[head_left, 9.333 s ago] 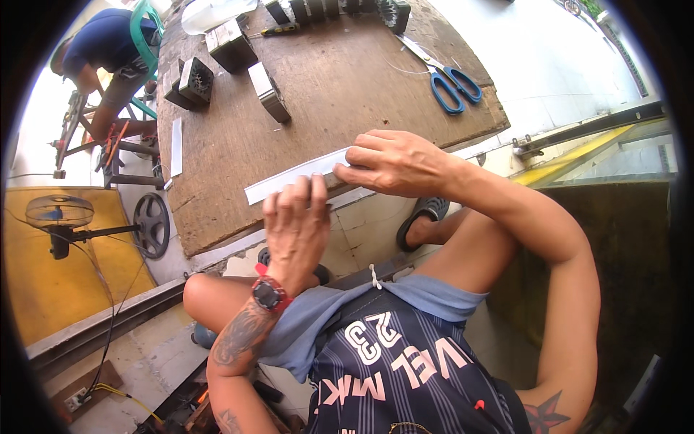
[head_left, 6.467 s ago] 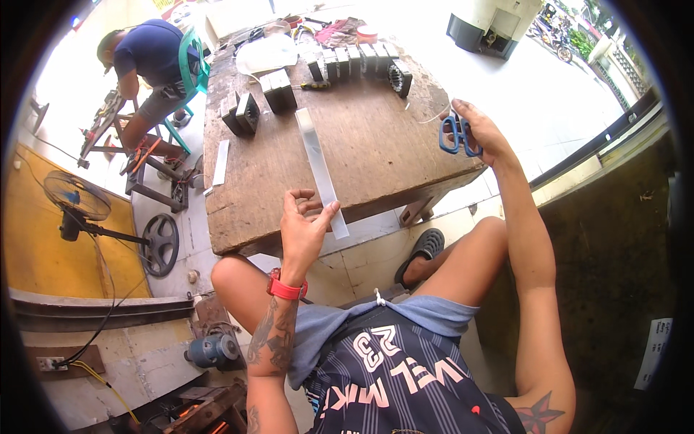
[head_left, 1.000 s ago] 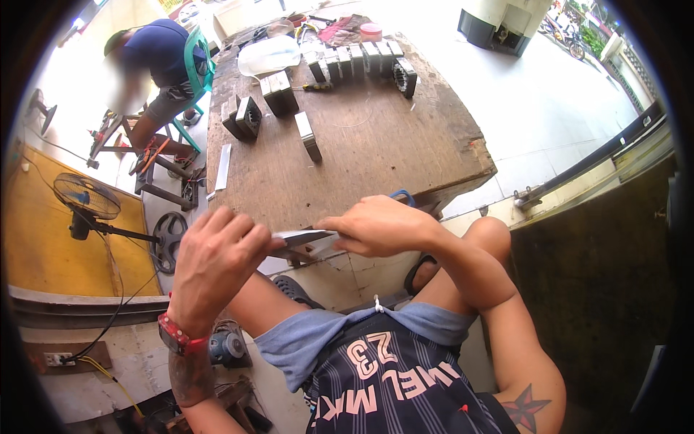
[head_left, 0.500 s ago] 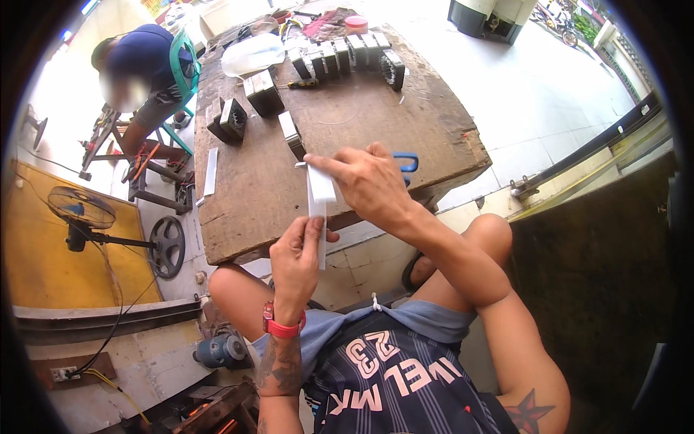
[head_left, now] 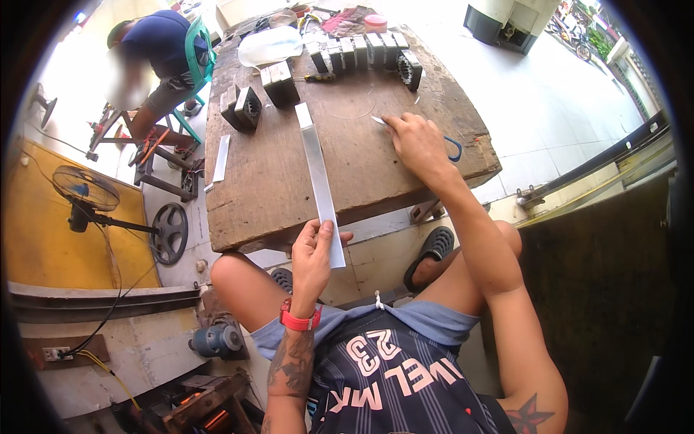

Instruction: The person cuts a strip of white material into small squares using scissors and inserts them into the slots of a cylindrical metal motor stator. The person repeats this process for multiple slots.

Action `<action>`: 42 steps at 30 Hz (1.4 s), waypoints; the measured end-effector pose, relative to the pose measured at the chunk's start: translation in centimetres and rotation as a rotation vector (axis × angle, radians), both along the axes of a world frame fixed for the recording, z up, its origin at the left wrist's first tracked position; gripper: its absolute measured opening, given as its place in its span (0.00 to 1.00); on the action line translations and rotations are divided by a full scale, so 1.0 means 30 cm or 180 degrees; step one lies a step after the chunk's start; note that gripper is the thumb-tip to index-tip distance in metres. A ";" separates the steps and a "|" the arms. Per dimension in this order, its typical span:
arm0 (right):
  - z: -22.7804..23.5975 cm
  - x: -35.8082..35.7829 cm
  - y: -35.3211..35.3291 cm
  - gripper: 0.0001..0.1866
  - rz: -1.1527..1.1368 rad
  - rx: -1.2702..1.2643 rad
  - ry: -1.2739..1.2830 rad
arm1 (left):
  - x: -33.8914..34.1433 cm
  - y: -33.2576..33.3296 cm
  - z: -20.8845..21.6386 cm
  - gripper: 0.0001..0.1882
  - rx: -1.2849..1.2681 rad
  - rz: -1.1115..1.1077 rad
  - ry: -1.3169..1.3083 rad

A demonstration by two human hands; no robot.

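My left hand (head_left: pixel 315 242) pinches the near end of a long white strip (head_left: pixel 318 173) between thumb and fingers. The strip slants away over the wooden table, and its far end overlaps a small block with a pale top (head_left: pixel 303 116); the block's dark side is mostly hidden. On the right part of the table my right hand (head_left: pixel 421 145) is closed round a pair of scissors, whose blue handle (head_left: pixel 454 149) shows beside the hand. A pale tip pokes out beyond the fingers. The rest of the scissors is covered.
Several dark blocks (head_left: pixel 361 52) stand in a row at the table's (head_left: pixel 267 188) far side, with more at left. A white strip (head_left: pixel 222 158) lies near the left edge. At upper left a co-worker (head_left: pixel 155 50) bends forward. A fan (head_left: pixel 87 188) stands left.
My right hand has left the strip and moved right onto the scissors, which have shifted. The strip, doubled over before, now extends over the table from my left hand. The view has shifted slightly.
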State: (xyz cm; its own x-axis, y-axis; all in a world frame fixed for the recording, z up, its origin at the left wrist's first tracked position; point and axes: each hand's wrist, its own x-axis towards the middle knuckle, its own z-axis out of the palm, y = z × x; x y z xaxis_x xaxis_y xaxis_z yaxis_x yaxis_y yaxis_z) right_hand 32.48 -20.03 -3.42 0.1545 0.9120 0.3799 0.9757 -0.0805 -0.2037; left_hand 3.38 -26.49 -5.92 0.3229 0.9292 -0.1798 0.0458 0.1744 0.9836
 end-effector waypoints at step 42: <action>0.177 0.068 -0.174 0.28 0.0549 -0.0567 0.2580 | 0.101 0.139 0.110 0.13 -0.0286 0.0533 -0.1934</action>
